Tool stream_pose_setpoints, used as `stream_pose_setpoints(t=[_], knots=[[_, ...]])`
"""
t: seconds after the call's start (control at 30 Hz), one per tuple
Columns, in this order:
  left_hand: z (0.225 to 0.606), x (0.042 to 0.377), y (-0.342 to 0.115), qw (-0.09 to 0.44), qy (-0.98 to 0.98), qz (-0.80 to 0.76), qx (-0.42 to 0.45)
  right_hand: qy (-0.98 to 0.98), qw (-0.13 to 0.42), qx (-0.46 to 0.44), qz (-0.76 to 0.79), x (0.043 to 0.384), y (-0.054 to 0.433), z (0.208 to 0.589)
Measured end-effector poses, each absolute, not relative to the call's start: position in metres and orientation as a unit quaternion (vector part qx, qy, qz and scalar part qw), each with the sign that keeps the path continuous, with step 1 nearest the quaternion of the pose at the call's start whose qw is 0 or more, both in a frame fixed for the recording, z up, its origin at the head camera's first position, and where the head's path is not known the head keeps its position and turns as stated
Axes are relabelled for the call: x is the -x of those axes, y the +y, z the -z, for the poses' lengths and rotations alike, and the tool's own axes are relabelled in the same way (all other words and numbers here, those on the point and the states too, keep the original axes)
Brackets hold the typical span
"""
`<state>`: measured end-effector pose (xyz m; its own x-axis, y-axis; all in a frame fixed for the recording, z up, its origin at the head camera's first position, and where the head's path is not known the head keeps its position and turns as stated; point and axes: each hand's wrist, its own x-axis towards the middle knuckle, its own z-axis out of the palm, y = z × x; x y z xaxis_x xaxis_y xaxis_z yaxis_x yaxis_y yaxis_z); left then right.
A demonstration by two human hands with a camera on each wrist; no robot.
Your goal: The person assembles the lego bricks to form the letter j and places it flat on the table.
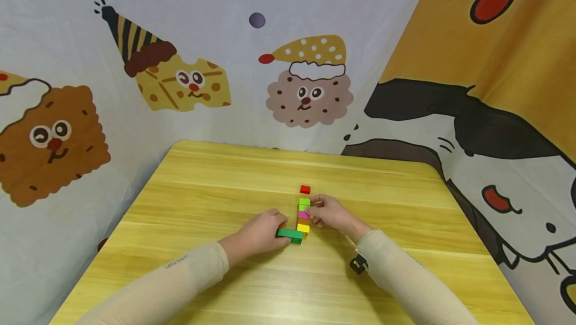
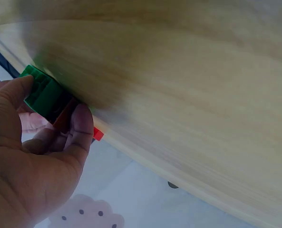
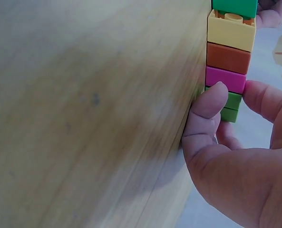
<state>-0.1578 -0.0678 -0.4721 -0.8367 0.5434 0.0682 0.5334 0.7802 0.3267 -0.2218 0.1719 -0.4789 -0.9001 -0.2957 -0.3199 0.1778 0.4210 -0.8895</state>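
Note:
A row of joined toy building bricks lies on the table: light green bricks (image 3: 230, 115), a magenta brick (image 3: 226, 79), a brown-orange brick (image 3: 228, 58) and a yellow brick (image 3: 231, 32). My right hand (image 1: 332, 215) pinches this row near its magenta and light green part. At the yellow end is a long green brick (image 1: 290, 235), set crosswise and pointing left. My left hand (image 1: 260, 231) grips the green brick, thumb on one side. Its fingers press an orange-brown brick (image 2: 64, 116) beside the green one. Whether the green brick touches the yellow one is hard to tell.
A single red brick (image 1: 305, 189) lies beyond the light green end of the row. The wooden table (image 1: 216, 180) reaches back to a cartoon-printed cloth (image 1: 238, 130). A small black device (image 1: 358, 264) hangs at the right cuff.

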Motion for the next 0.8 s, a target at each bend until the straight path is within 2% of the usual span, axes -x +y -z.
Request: stream_pose_setpoints(t=[0.33,0.4,0.63,0.8], knots=[[0.469,0.155,-0.067,0.030,0.943,-0.177,-0.280,0.815,0.217,0.033,0.536,0.223,0.174,0.480],[0.468,0.154,-0.068,0.040,0.943,-0.182,-0.275,0.825,0.199,0.034,0.528,0.227,0.175,0.480],[0.469,0.155,-0.075,0.049,0.945,-0.192,-0.259,0.899,0.081,0.084,0.421,0.262,0.173,0.477],[0.471,0.155,-0.074,0.051,0.945,-0.191,-0.259,0.923,0.093,0.102,0.360,0.285,0.169,0.478]])
